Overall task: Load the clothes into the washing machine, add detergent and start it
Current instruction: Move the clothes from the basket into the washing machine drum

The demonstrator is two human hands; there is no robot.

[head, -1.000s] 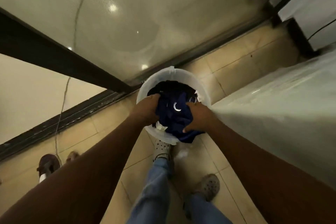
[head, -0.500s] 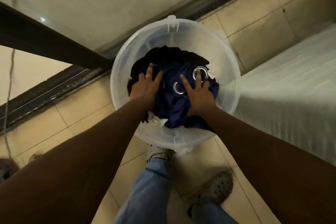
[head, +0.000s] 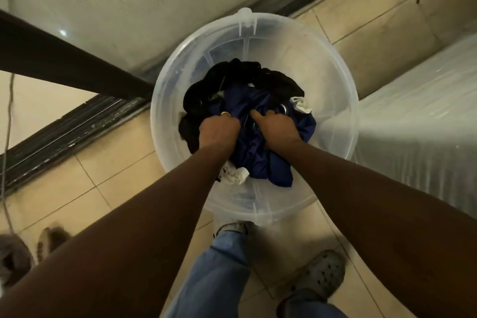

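We have two hands down in the one bucket. Our left hand (head: 219, 128) is curled into the heap, its fingers buried in cloth, closed on the dark blue garment (head: 260, 152) where it meets the black garment (head: 232, 85); one gold ring (head: 225, 113) shows on a finger of that hand. Our right hand (head: 275, 128) is also dug in, its thumb lying on top of the blue cloth and the other fingers folded under a bunch of it, so it too grips the blue garment. The two hands sit just beside each other, not touching.

The clothes lie in the bottom of the clear plastic bucket (head: 333, 100): we count one blue piece, one black piece behind and to the left of it, and two bits of pale cloth, one (head: 235, 174) near our left forearm and one (head: 300, 105) at the right edge of the heap. Whether those two bits belong to one garment we cannot tell. A metal ring (head: 283, 108) shines on the blue cloth by our right fingers.

The bucket stands on the tiled floor (head: 108, 170). Below it we see two feet in grey clogs (head: 320, 276) and blue jeans (head: 216, 273). A pale cloth-covered surface (head: 418, 121) lies to the right, touching the bucket's rim.
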